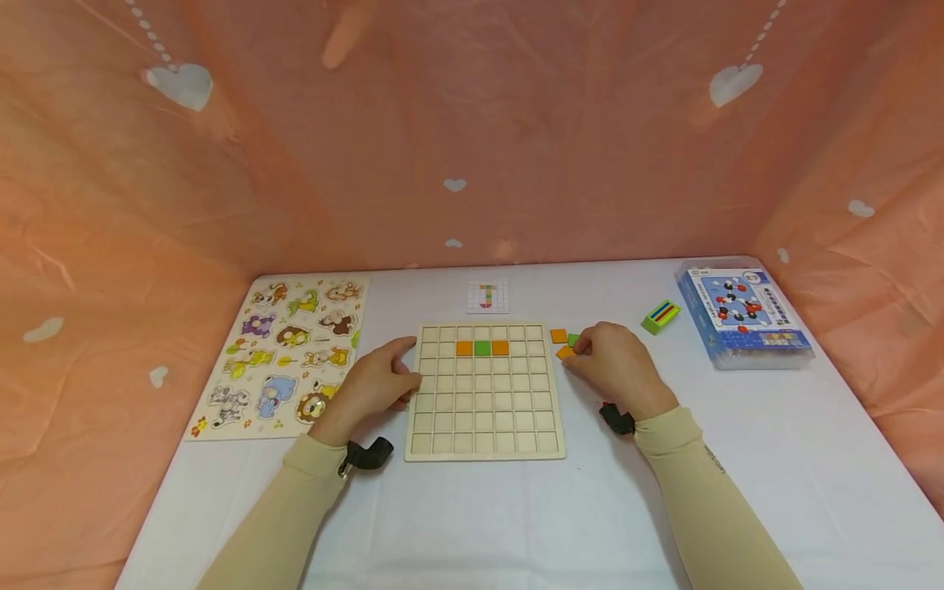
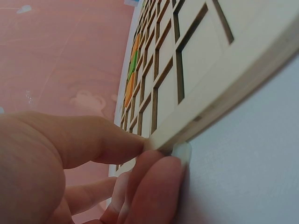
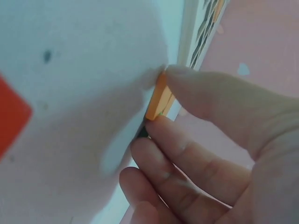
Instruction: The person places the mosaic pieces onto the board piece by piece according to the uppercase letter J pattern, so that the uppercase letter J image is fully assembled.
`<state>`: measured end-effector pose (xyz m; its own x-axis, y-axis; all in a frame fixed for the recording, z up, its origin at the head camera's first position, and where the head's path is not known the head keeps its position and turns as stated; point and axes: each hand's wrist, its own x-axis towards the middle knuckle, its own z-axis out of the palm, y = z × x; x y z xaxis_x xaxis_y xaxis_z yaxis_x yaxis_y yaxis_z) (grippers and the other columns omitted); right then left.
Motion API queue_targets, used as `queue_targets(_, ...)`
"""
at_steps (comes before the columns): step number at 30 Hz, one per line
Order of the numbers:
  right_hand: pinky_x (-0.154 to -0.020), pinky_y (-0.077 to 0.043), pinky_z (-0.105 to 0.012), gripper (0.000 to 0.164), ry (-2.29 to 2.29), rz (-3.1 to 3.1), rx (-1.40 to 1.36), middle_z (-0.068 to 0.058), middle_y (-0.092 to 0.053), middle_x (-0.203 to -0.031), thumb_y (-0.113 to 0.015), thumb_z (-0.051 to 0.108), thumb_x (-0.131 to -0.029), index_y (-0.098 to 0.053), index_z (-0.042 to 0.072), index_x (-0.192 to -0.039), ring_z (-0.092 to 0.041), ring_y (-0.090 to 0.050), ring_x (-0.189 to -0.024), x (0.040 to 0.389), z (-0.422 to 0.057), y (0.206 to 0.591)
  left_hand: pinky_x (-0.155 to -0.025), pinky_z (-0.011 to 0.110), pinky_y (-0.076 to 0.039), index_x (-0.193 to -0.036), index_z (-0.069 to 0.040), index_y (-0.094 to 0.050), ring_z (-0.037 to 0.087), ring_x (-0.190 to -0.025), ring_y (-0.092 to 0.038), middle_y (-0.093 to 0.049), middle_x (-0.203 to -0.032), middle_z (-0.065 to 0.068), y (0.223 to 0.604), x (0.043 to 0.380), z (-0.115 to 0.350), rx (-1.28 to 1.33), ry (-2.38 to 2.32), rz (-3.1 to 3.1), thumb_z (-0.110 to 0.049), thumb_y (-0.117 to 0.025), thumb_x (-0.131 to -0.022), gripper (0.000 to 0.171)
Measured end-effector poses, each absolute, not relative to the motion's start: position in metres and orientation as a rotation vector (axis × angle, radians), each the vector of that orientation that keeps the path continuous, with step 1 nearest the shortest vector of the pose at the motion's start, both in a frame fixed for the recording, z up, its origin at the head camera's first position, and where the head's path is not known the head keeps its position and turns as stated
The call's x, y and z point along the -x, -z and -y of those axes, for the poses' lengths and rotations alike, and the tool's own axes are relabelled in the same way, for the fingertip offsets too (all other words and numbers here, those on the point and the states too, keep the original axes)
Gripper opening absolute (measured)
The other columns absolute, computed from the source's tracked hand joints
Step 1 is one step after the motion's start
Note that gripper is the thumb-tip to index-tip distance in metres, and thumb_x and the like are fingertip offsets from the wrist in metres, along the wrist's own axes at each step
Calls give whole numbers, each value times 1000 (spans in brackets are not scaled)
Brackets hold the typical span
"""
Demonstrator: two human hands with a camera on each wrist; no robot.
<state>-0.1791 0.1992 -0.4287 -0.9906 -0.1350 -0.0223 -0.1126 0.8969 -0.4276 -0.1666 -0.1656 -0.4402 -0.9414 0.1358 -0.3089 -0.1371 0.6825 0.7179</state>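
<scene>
A wooden grid board [image 1: 483, 426] lies flat in the middle, with an orange tile [image 1: 464, 349], a green tile [image 1: 483, 348] and another orange tile [image 1: 501, 348] side by side in one of its upper rows. At the board's left edge, my left hand [image 1: 376, 381] holds the rim between thumb [image 2: 103, 140] and curled fingers. Just right of the board, my right hand [image 1: 618, 365] pinches a loose orange square tile [image 3: 159, 100] between thumb and forefinger. Beside those fingertips lie one more orange tile [image 1: 558, 336] and a partly hidden green tile [image 1: 573, 339].
A small printed pattern card [image 1: 487, 297] lies behind the board. To the left is an animal puzzle board [image 1: 247, 332]. At right are a green block with coloured stripes [image 1: 660, 316] and a boxed molecule kit [image 1: 745, 315]. A red piece [image 3: 11, 116] shows near my right wrist.
</scene>
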Motion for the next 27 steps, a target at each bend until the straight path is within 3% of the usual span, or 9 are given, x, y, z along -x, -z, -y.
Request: queue_targets(27, -83, -52, -42, 23, 658, -2963, 216, -7, -71, -97, -79, 29, -84, -75, 9, -94, -25, -62, -89, 179, -202, 424, -60, 28, -53, -155, -19, -39, 17, -64, -64, -64, -91, 8, 439, 166, 165, 30, -1153, -2537, -20, -70, -91, 71)
